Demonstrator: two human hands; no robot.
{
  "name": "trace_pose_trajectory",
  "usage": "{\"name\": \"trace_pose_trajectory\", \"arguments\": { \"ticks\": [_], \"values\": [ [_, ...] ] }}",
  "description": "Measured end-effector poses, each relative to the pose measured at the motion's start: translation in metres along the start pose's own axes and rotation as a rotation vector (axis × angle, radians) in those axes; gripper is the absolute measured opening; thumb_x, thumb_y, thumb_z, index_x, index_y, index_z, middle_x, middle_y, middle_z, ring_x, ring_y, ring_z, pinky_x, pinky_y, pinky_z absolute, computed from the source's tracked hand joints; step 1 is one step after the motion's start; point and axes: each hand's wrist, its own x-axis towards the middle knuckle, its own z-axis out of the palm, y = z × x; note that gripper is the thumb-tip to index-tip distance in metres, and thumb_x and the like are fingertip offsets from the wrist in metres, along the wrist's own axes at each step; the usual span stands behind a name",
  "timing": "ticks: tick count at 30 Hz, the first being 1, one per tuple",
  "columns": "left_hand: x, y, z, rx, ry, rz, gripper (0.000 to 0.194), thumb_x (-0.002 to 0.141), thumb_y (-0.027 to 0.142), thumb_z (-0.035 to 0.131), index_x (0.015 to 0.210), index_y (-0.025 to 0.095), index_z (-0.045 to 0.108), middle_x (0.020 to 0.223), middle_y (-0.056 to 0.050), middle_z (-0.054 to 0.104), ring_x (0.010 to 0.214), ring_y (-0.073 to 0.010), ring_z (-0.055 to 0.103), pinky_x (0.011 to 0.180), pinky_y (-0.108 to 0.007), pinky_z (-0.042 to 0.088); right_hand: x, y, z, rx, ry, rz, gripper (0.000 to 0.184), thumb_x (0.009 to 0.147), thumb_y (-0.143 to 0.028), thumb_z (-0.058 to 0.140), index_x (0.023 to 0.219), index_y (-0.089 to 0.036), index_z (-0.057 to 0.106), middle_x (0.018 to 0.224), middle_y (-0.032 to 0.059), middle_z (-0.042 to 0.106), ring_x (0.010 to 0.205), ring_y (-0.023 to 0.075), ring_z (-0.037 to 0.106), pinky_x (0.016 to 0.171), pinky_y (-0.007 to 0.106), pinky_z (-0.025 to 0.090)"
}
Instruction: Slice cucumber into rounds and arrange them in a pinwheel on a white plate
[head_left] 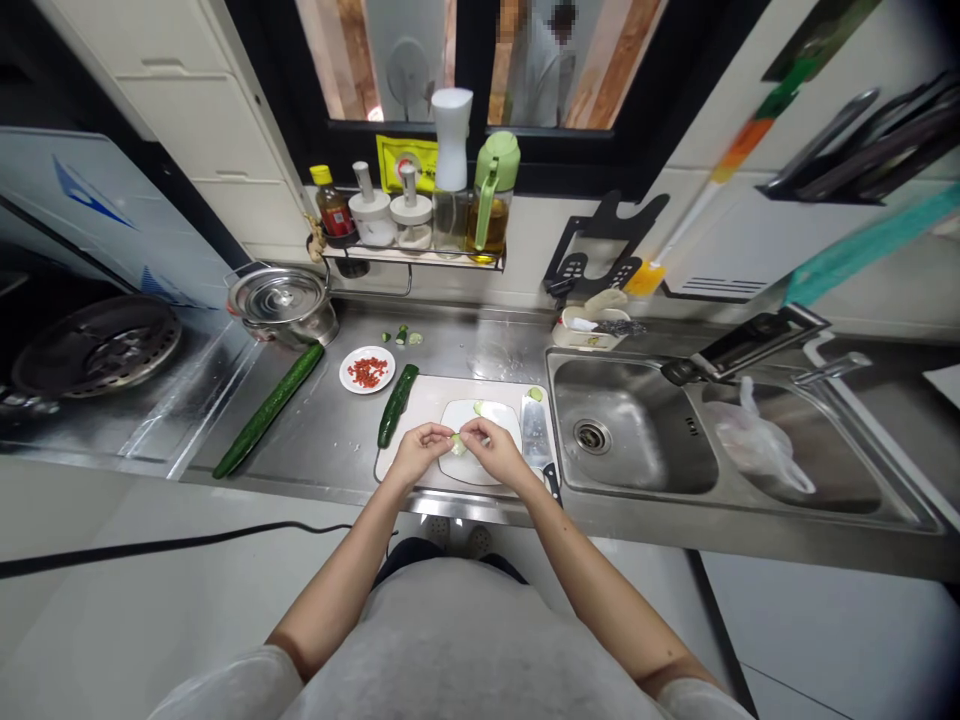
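Over a white plate [493, 470], my left hand [426, 448] and my right hand [491, 448] meet, both pinching a thin cucumber slice [458, 446]. Another cucumber slice [478, 408] lies toward the plate's far side. The plate rests on a pale cutting board [429, 393]. On the board's right, a cleaver [535, 432] lies with its dark handle toward me, a cucumber piece [535, 394] by its far end. A cut length of cucumber [397, 405] lies across the board's left edge.
A whole cucumber [268, 410] lies left on the steel counter, near a small plate [346, 384] of chopped red pieces and a lidded pot [300, 318]. Cucumber ends [403, 336] sit behind. A double sink [637, 480] is right; a seasoning rack [420, 258] hangs above.
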Motion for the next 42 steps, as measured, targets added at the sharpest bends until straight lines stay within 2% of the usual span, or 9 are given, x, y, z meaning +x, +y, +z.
{"name": "trace_pose_trajectory", "arguments": {
  "ticks": [5,12,17,22,27,33,37,39,42],
  "values": [
    [-0.002,-0.002,0.002,0.059,-0.023,0.028,0.035,0.061,0.04,0.076,0.083,0.013,0.068,0.072,-0.002,0.064,0.068,-0.0109,0.057,0.07,-0.025,0.046,0.0,0.001,0.0,0.08,-0.023,0.037,0.018,0.077,-0.031,0.053,0.08,-0.016,0.061,0.08,0.003,0.066,0.073,0.0138,0.057,0.072,0.026,0.045],
    [-0.007,-0.001,0.007,0.057,-0.009,0.042,0.032,0.06,0.037,0.075,0.079,0.012,0.067,0.069,-0.002,0.063,0.064,-0.0105,0.054,0.066,-0.024,0.044,-0.003,-0.002,0.001,0.281,-0.093,0.177,0.014,0.073,-0.03,0.054,0.076,-0.016,0.058,0.062,-0.002,0.058,0.054,0.0095,0.052,0.053,0.021,0.043],
    [-0.014,0.004,0.008,0.39,0.029,0.189,0.02,0.074,0.031,0.064,0.083,0.015,0.07,0.063,0.0,0.06,0.055,-0.0091,0.046,0.056,-0.022,0.037,-0.006,-0.004,0.002,0.41,-0.108,0.338,0.007,0.071,-0.024,0.054,0.07,-0.017,0.055,0.044,-0.0058,0.049,0.041,0.0075,0.044,0.041,0.018,0.034],
    [-0.021,0.008,0.009,0.714,0.041,0.445,0.012,0.082,0.022,0.057,0.085,0.019,0.068,0.081,-0.002,0.067,0.069,-0.0126,0.054,0.069,-0.026,0.042,-0.007,-0.007,0.003,0.487,-0.122,0.454,0.013,0.072,-0.023,0.052,0.06,-0.019,0.05,0.038,-0.0056,0.047,0.035,0.0063,0.039,0.038,0.018,0.03],
    [-0.024,0.007,0.011,0.825,0.051,0.587,0.013,0.087,0.021,0.053,0.087,0.02,0.066,0.084,-0.003,0.066,0.079,-0.0158,0.057,0.076,-0.028,0.043,-0.005,-0.008,0.002,0.54,-0.141,0.558,0.017,0.071,-0.023,0.055,0.056,-0.019,0.048,0.038,-0.0046,0.048,0.034,0.0056,0.039,0.038,0.017,0.03],
    [-0.022,0.003,0.01,0.874,0.035,0.671,0.018,0.089,0.021,0.048,0.091,0.02,0.066,0.087,-0.006,0.066,0.085,-0.018,0.058,0.08,-0.031,0.043,-0.003,-0.011,-0.002,0.593,-0.169,0.636,0.012,0.069,-0.021,0.055,0.058,-0.018,0.05,0.039,-0.0042,0.046,0.037,0.0059,0.039,0.038,0.017,0.031],
    [-0.021,-0.001,0.012,0.788,0.046,0.6,0.017,0.088,0.024,0.05,0.092,0.021,0.066,0.09,-0.006,0.066,0.086,-0.0177,0.057,0.082,-0.031,0.042,-0.003,-0.006,-0.001,0.578,-0.181,0.599,0.011,0.07,-0.022,0.054,0.061,-0.018,0.05,0.041,-0.0046,0.046,0.037,0.0065,0.039,0.039,0.018,0.031],
    [-0.021,-0.004,0.015,0.663,0.117,0.45,0.015,0.084,0.029,0.057,0.092,0.02,0.065,0.087,-0.005,0.065,0.078,-0.0155,0.057,0.077,-0.029,0.043,-0.002,0.0,0.001,0.519,-0.137,0.507,0.01,0.072,-0.025,0.053,0.065,-0.019,0.051,0.045,-0.0048,0.047,0.039,0.0075,0.041,0.04,0.018,0.033],
    [-0.024,-0.005,0.021,0.33,0.177,0.112,0.024,0.078,0.041,0.063,0.085,0.018,0.06,0.067,0.0,0.06,0.056,-0.0097,0.05,0.057,-0.022,0.04,-0.002,0.009,0.0,0.377,-0.043,0.291,0.01,0.075,-0.029,0.054,0.074,-0.019,0.053,0.057,-0.004,0.052,0.047,0.0092,0.048,0.045,0.02,0.037]
  ]
}}
